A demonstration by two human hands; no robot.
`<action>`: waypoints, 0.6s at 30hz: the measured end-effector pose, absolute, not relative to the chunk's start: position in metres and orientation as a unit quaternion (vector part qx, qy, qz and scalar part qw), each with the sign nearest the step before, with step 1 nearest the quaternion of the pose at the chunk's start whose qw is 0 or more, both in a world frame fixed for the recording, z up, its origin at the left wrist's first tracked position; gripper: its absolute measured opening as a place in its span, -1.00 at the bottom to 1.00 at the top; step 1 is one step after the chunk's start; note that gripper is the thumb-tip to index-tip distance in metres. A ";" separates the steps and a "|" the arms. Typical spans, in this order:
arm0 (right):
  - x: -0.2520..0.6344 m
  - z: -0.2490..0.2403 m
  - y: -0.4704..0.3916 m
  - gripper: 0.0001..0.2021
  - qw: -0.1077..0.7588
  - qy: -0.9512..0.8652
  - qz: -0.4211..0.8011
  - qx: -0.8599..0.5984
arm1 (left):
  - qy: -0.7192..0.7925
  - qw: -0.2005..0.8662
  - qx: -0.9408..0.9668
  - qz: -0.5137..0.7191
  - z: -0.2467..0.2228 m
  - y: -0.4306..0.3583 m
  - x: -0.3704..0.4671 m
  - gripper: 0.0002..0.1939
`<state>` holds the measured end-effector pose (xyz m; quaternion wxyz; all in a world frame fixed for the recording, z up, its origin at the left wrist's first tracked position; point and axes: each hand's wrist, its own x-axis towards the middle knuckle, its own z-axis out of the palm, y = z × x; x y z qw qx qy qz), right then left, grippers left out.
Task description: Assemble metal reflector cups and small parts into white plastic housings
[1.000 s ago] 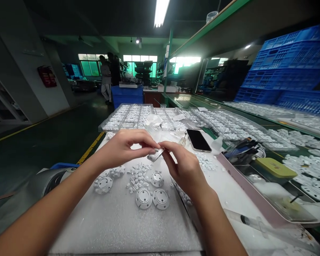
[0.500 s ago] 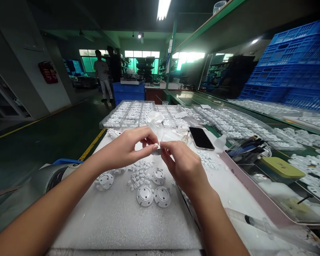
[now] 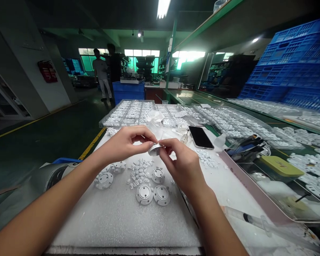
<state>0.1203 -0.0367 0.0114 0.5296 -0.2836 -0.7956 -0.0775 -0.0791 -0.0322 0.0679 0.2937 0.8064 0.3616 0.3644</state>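
A small round white disc-shaped part is tilted up between my two hands, above the foam-topped work surface. My left hand pinches its left edge between thumb and fingers. My right hand grips its right edge the same way; whether a smaller piece sits between the fingertips I cannot tell. Below lie several similar round parts with raised centres and small holes. Beside them is a loose heap of tiny white pieces.
Clear compartment trays of white pieces stand at the back. A phone lies to the right, near a pink-sided bin of tools and a syringe. Blue crates are stacked far right. Two people stand in the background.
The round part has tilted, and more of its face and side now shows between my hands. My fingers have shifted slightly on its edge; the parts on the surface lie as before.
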 end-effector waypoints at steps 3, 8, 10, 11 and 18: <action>0.120 0.011 -0.037 -0.88 0.526 -0.788 -0.027 -0.318 | 0.372 0.316 0.795 0.361 0.068 -0.032 -0.081 -0.86; 0.119 0.009 -0.036 -0.89 0.517 -0.799 -0.075 -0.299 | 0.410 0.386 0.750 0.348 0.067 -0.027 -0.084 -0.79; 0.118 0.008 -0.035 -0.91 0.511 -0.805 -0.115 -0.279 | 0.412 0.408 0.734 0.353 0.065 -0.025 -0.083 -0.80; 0.117 0.008 -0.035 -0.91 0.509 -0.806 -0.129 -0.274 | 0.412 0.414 0.729 0.357 0.063 -0.025 -0.082 -0.80; 0.115 0.009 -0.037 -0.90 0.512 -0.794 -0.183 -0.272 | 0.386 0.459 0.685 0.414 0.054 -0.027 -0.069 -0.76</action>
